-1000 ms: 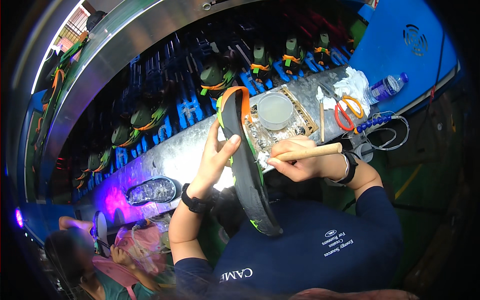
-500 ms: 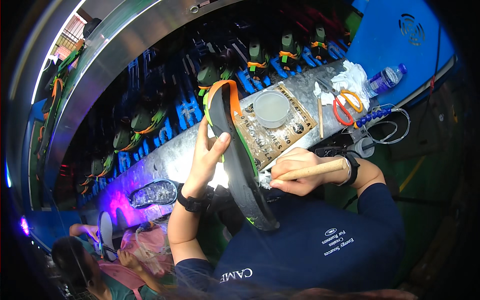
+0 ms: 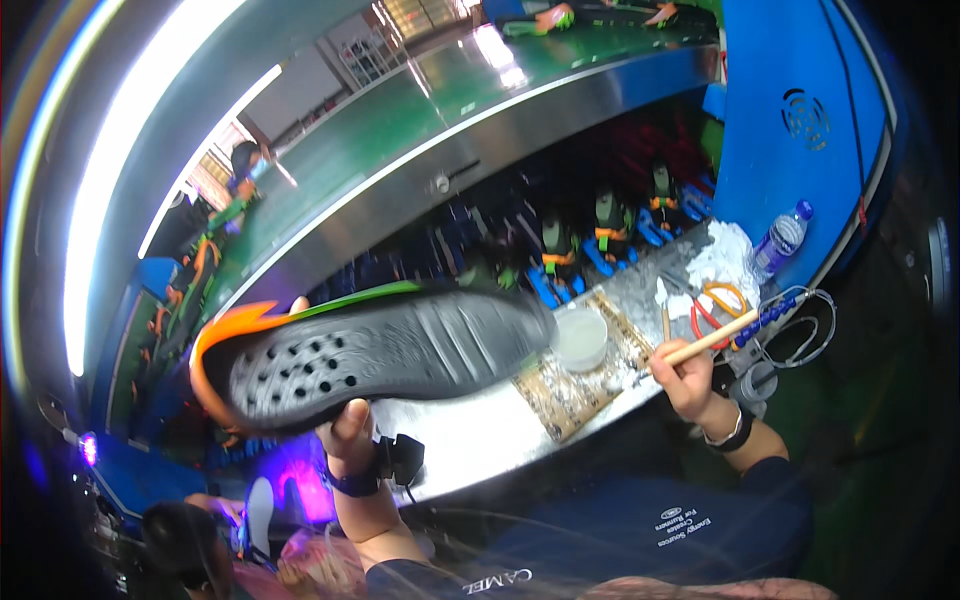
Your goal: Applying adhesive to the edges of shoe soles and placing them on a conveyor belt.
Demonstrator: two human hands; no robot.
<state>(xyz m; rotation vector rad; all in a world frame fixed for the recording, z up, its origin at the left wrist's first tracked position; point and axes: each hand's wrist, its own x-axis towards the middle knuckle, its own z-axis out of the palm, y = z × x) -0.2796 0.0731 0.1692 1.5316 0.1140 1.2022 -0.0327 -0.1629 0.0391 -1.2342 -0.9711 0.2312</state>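
Observation:
My left hand (image 3: 350, 428) grips a black shoe sole (image 3: 400, 350) by its edge, thumb below and a fingertip showing over the top rim. The sole lies sideways, its broad face turned up, with round holes toward the orange-rimmed end and grooves toward the other. Green edges its upper side. In my right hand (image 3: 686, 380) is a thin tool with a pale wooden handle (image 3: 715, 338), probably a brush; its tip is too small to make out. Beyond the sole, a clear tub of cloudy liquid (image 3: 580, 340) stands on brown printed cardboard (image 3: 560, 408).
Scissors with red and orange handles (image 3: 722, 300), crumpled white cloth (image 3: 722, 258) and a purple-labelled bottle (image 3: 782, 238) lie at the right of the metal bench. Behind, several shoe parts (image 3: 610, 225) sit on blue holders. A co-worker (image 3: 185, 540) is at lower left.
The sole has swung from upright to sideways and moved up and left, its broad face now showing. My right hand has moved away from it to the right, still holding the wooden-handled tool. The view has shifted.

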